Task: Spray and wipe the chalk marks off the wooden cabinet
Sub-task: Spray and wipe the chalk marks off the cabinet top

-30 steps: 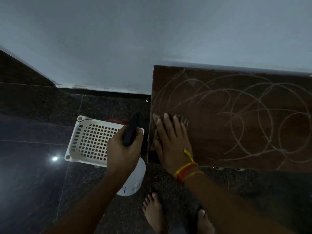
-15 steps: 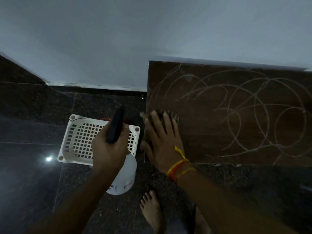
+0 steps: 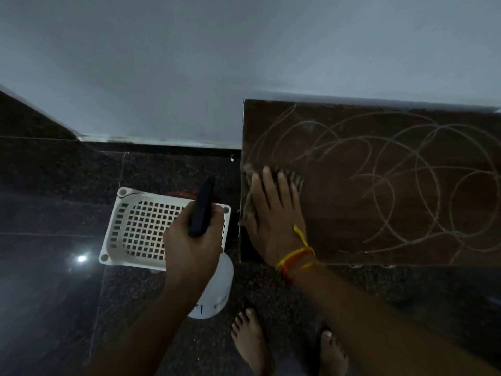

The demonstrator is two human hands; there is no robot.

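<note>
The dark wooden cabinet top stands at the right against the wall, covered in looping white chalk marks. My right hand lies flat on its left end, pressing a striped cloth whose edge shows past my fingertips. My left hand grips a white spray bottle with a black head, held over the floor to the left of the cabinet.
A white perforated plastic basket sits on the dark granite floor left of the cabinet, with something red behind it. A pale wall runs along the back. My bare feet stand on the floor just in front of the cabinet.
My right hand with the cloth stays at the cabinet's left end, shifting slightly along it. The left hand with the bottle has drifted a little left, away from the cabinet's edge.
</note>
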